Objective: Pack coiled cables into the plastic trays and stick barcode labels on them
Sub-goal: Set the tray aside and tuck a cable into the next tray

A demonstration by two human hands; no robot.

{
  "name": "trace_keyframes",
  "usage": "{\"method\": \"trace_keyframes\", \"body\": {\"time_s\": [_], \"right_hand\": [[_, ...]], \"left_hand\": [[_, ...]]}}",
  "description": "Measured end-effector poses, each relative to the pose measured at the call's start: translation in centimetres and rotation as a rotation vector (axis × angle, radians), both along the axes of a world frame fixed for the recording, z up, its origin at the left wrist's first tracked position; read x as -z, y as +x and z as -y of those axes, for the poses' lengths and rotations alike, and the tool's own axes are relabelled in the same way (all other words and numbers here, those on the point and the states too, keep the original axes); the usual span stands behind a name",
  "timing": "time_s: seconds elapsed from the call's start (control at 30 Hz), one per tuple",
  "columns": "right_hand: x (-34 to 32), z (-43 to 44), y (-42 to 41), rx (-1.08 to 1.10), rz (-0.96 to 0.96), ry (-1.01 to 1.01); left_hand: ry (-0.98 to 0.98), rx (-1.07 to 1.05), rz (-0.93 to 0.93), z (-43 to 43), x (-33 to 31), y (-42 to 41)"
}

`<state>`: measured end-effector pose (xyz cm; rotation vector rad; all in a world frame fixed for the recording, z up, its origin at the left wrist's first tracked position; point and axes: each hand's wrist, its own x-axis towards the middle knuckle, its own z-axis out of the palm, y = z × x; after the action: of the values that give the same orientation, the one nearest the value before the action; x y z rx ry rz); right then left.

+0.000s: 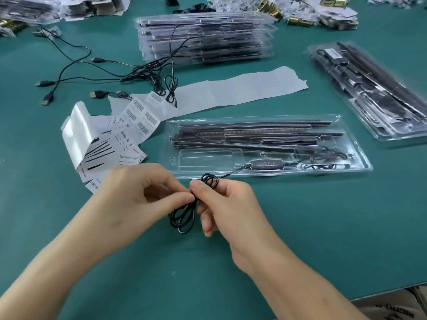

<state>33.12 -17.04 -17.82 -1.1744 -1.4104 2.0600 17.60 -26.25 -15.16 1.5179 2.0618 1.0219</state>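
A black cable coil (182,219) hangs between both hands just in front of a clear plastic tray (360,166). My left hand (141,192) pinches the coil's middle with thumb and forefinger. My right hand (221,204) grips the same spot, with small loops sticking up above its fingers. The cable runs from the loops into the tray to a black controller (266,163). Dark light bars (254,132) fill the tray's upper slots. A strip of barcode labels (141,116) lies left of the tray.
A stack of filled trays (203,38) stands at the back, another stack (369,93) at the right. Loose USB cables (76,77) sprawl at the back left. Printed leaflets (108,153) and a long backing paper (231,91) lie nearby. The table's edge (392,289) runs at the lower right.
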Motion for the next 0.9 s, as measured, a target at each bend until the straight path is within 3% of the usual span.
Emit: {"method": "trace_keyframes", "body": {"time_s": [0.1, 0.17, 0.27, 0.5, 0.73, 0.9], "right_hand": [[-0.2, -0.5, 0.5, 0.037, 0.034, -0.022], [-0.4, -0.7, 0.8, 0.051, 0.035, -0.029], [-0.5, -0.9, 1.3, 0.056, 0.045, -0.011], [-1.0, -1.0, 2.7, 0.094, -0.003, 0.127], [-1.1, -0.2, 2.2, 0.112, 0.177, 0.518], [-1.5, -1.0, 2.2, 0.049, 0.274, 0.500]], "left_hand": [[0.071, 0.068, -0.370, -1.1, -1.2, -2.0], [-0.011, 0.168, -0.487, -2.6, -1.5, -3.0], [-0.156, 0.286, -0.490, -4.7, -1.4, -3.5], [-0.081, 0.293, -0.472, -5.3, -1.0, -4.0], [-0.087, 0.207, -0.408, -5.0, -0.5, -3.7], [-0.088, 0.184, -0.388, -5.1, -0.5, -3.7]]}}
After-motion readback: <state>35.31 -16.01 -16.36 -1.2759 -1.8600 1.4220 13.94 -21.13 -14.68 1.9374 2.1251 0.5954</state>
